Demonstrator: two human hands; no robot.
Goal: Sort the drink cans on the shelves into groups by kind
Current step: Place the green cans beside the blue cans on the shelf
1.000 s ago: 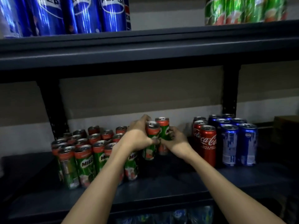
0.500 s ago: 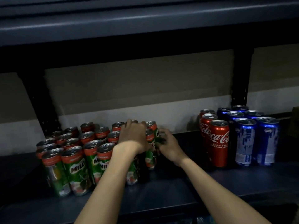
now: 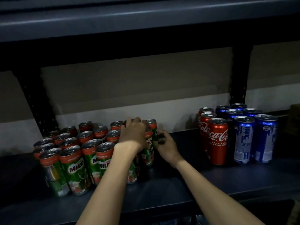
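Several green and red Milo cans (image 3: 74, 168) stand packed together on the left of the dark shelf (image 3: 162, 192). At the right edge of that group my left hand (image 3: 133, 133) reaches over from above, fingers curled round the top of a Milo can that it mostly hides. My right hand (image 3: 167, 146) grips the side of the neighbouring Milo can (image 3: 148, 148) from the right. Another Milo can (image 3: 152, 125) stands just behind it. Three red Coca-Cola cans (image 3: 217, 140) and several blue cans (image 3: 243, 138) stand grouped at the right.
The upper shelf's front edge (image 3: 146, 21) hangs low over the cans. Two black perforated uprights (image 3: 37, 108) (image 3: 238, 75) stand at the back. A bare stretch of shelf lies between the Milo group and the Coca-Cola cans. A brown box (image 3: 294, 120) sits at the far right.
Both hands have brought the two Milo cans down and left, up against the Milo group. The view has tilted down, so the cans on the upper shelf are out of sight.
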